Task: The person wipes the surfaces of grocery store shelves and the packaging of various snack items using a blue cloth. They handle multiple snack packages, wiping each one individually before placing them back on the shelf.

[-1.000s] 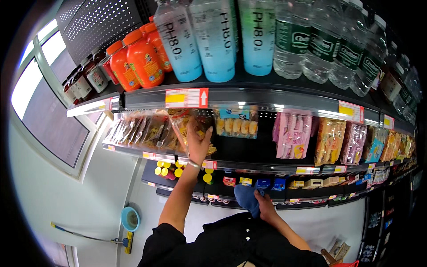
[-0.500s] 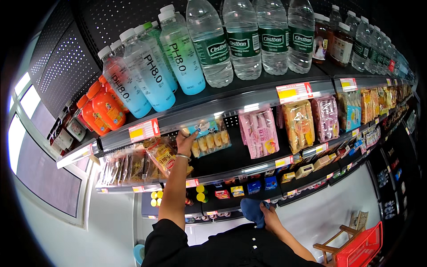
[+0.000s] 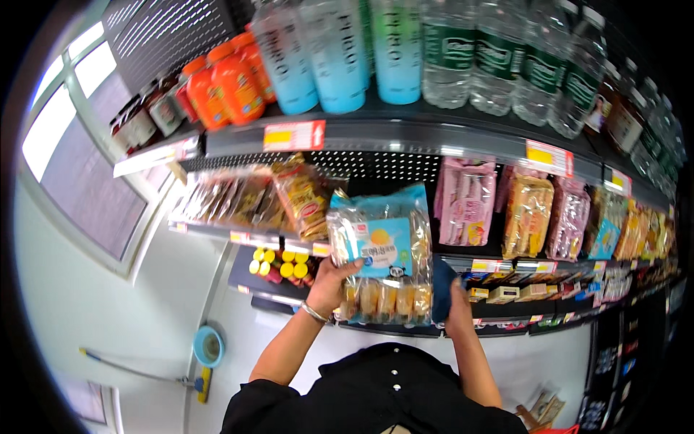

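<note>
A clear bag of bread rolls [image 3: 387,289] with a light-blue label hangs upright in front of the shelf. My left hand [image 3: 330,287] grips its lower left edge, thumb on the front. At the bag's right edge, my right hand [image 3: 459,309] is closed on a dark-blue cloth [image 3: 443,288], which lies against or just beside the bag; I cannot tell whether they touch. Left of the bag leans a yellow-and-red snack packet [image 3: 303,202] on the shelf. Pink snack packs [image 3: 468,206] stand to the right.
Above, the upper shelf edge [image 3: 390,136] juts out under blue drink bottles [image 3: 338,65], orange bottles [image 3: 237,90] and water bottles [image 3: 447,61]. Yellow-capped containers [image 3: 288,270] stand on a lower shelf. On the floor are a light-blue basin [image 3: 209,346] and a mop [image 3: 204,383].
The bread bag has come off the shelf toward me in my left hand and now faces me upright. My right hand has raised the cloth to the bag's right side. The view has shifted.
</note>
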Available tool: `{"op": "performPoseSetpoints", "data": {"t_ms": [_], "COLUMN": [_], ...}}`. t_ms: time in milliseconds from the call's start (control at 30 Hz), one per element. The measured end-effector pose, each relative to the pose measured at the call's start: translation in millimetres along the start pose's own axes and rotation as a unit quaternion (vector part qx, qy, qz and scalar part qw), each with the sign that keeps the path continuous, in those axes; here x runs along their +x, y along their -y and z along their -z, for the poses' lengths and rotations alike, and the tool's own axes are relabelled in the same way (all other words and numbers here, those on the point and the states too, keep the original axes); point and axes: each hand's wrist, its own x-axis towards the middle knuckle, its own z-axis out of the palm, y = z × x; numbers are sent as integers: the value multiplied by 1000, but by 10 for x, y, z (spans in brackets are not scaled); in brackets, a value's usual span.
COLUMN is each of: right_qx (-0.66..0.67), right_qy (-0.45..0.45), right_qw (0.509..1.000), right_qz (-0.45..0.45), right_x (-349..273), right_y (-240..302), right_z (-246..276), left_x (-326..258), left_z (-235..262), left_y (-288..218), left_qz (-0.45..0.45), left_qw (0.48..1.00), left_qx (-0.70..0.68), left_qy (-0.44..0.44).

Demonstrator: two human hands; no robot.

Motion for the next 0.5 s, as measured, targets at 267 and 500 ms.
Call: {"op": "performPoseSetpoints", "data": {"t_ms": [267,500], "right_qx": [25,-223], "right_qy": [185,283], "right_qw": [967,932], "right_qz": [-171,-39], "right_x": [52,-218], "right_y": [23,86], "right_z": [-736,-1235], "left_x": [-640,-945], "left_z": [527,499], "left_y": [76,814], "left_qz": [33,-27], "left_qw": [954,965], "left_qx": [-297,-220], "left_qy": [36,-140]}}
